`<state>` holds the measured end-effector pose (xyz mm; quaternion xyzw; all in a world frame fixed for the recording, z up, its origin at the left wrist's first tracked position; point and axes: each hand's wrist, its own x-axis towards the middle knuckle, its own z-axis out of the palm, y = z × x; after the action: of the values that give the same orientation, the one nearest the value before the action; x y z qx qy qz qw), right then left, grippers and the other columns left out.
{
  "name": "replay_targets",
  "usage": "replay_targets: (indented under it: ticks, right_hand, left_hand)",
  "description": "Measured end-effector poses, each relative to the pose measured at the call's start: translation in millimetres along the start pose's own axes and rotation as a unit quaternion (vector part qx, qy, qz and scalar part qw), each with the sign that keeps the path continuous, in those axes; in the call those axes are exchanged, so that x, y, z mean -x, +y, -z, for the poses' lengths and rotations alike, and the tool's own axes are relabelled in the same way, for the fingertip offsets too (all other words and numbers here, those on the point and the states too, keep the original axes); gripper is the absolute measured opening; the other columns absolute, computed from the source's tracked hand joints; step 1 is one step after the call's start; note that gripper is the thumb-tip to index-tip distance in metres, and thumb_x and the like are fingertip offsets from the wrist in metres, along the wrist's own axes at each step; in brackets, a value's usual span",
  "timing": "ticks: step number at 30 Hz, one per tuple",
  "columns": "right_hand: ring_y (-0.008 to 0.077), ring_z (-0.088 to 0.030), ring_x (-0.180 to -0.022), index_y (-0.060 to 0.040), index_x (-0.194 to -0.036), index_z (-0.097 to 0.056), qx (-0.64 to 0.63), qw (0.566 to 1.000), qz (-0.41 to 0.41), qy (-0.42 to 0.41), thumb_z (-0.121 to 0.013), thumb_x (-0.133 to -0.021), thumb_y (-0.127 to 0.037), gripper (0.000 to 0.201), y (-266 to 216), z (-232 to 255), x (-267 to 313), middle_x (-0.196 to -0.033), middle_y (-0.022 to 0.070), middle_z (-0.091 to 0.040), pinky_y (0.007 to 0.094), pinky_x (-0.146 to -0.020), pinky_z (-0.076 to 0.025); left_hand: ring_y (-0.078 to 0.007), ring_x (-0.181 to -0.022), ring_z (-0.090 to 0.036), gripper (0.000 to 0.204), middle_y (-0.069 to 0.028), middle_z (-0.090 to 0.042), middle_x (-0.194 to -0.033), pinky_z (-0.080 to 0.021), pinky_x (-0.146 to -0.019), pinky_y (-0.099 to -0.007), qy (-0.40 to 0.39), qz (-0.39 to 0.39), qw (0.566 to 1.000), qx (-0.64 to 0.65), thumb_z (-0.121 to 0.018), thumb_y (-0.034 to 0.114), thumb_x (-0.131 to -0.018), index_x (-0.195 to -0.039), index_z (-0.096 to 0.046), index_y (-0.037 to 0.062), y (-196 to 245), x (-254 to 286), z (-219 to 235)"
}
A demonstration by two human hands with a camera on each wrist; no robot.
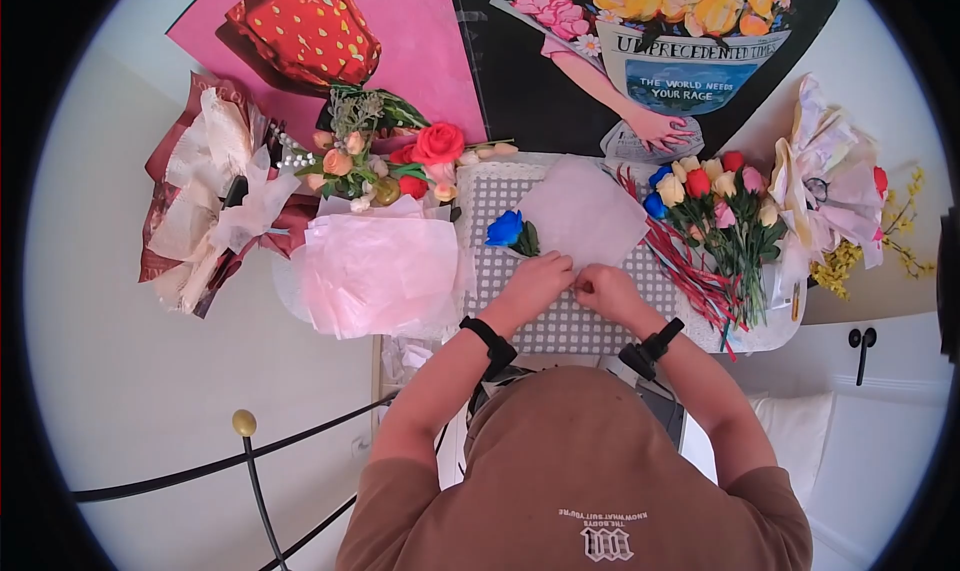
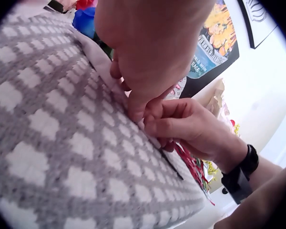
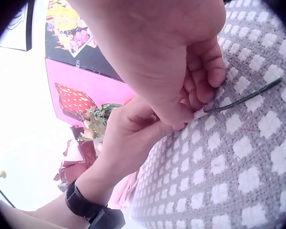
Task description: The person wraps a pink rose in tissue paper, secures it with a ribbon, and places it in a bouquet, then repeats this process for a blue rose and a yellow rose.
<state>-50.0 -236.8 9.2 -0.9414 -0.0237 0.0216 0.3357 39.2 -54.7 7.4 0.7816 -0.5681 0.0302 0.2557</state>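
In the head view, a blue rose with green leaves lies at the left edge of a pale pink sheet of wrapping paper on the checked cloth. My left hand pinches the paper's near edge. Right against it, my right hand has its fingers curled, thumb and fingertips gripping the gathered paper around a stem. A thin green stem sticks out from under the right fingers over the cloth in the right wrist view. My fingers hide most of the pinched paper.
A stack of pink paper sheets lies left of the checked cloth. Assorted flowers stand behind it. To the right are red ribbons, several roses and a wrapped bouquet. Another wrapped bouquet leans far left.
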Motion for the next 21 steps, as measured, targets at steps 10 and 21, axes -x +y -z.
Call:
replay_targets:
  ticks: [10, 21]
  right_hand:
    - [0.0311, -0.067, -0.079, -0.0088, -0.084, -0.07, 0.084, 0.994, 0.025, 0.062, -0.072, -0.079, -0.019, 0.011, -11, -6, 15, -0.081, 0.0084, -0.065, 0.0442, -0.068, -0.054]
    - [0.0351, -0.068, -0.078, -0.0038, -0.086, -0.072, -0.091, 0.993, -0.071, -0.029, -0.068, -0.084, -0.021, 0.017, -9, 1, -1, -0.083, 0.0151, -0.071, 0.0426, -0.07, -0.053]
  left_hand:
    - [-0.0271, -0.082, -0.061, 0.007, -0.0073, -0.059, -0.076, -0.05, -0.069, -0.0395, -0.049, 0.005, 0.999, -0.013, -0.063, 0.014, -0.073, -0.067, -0.062, 0.009, -5, -25, -3]
    - [-0.0218, -0.083, -0.07, 0.018, -0.01, -0.07, -0.096, -0.057, -0.075, -0.0314, 0.06, 0.425, 0.831, 0.353, -0.065, 0.01, -0.092, -0.103, -0.069, -0.0027, 26, 26, -14]
